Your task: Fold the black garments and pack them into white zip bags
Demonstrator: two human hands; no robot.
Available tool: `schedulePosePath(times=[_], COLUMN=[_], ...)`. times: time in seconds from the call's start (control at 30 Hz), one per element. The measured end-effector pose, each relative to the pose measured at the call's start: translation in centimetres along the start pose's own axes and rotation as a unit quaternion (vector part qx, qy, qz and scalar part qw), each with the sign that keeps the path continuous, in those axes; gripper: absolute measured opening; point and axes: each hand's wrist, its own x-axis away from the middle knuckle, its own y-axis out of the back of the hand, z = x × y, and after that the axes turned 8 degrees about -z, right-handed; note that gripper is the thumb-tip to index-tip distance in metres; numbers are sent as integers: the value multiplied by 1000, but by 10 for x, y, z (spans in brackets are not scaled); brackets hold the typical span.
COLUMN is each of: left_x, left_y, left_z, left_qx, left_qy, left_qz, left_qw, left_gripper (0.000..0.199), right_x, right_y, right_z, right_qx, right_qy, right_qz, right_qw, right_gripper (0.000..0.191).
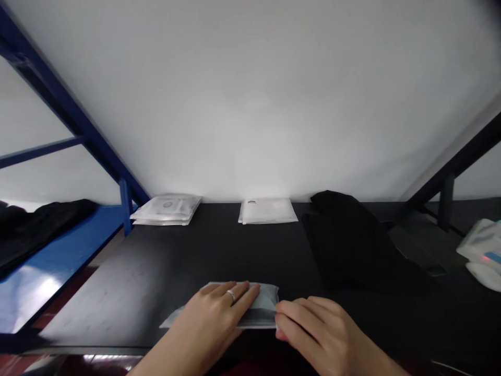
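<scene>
A frosted, greyish plastic bag lies at the front edge of the black shelf, with something flat and soft-looking inside it. Across its top rests my left hand, a ring on one finger, its fingers stretched flat over the plastic. My right hand is closed at the bag's right front corner, thumb and fingers pinching the edge. Part of the bag's left side is hidden beneath my left hand.
Similar white bags lie at the back: a stack on the left and a smaller pile in the middle. Folded black cloth covers the right side. A blue metal frame borders the left; a white device sits far right.
</scene>
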Motion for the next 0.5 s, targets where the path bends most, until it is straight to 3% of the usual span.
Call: schedulePosePath(times=[0.07,0.13,0.27,0.3,0.4,0.5], left_x=[-4,-1,9,11,14,14], left_y=[-6,-6,15,21,36,35], left_z=[11,34,104,123,178,221], left_qx=[-7,-15,-72,-94,-148,-134], left_qy=[-6,-13,10,26,85,146], left_qz=[2,-37,-199,-218,-326,-350], left_qw=[1000,999,977,971,930,916], left_gripper=[57,56,48,47,44,40], right_x=[3,8,22,27,45,59], right_y=[-1,2,15,19,30,38], right_z=[-3,-9,-29,-35,-52,-63], right_qx=[4,16,51,64,109,137], right_qy=[-9,-30,-70,-74,-91,-114], right_qz=[0,-8,-43,-50,-60,-61], right_qw=[1000,999,995,994,988,982], right_gripper=[27,28,26,25,23,24])
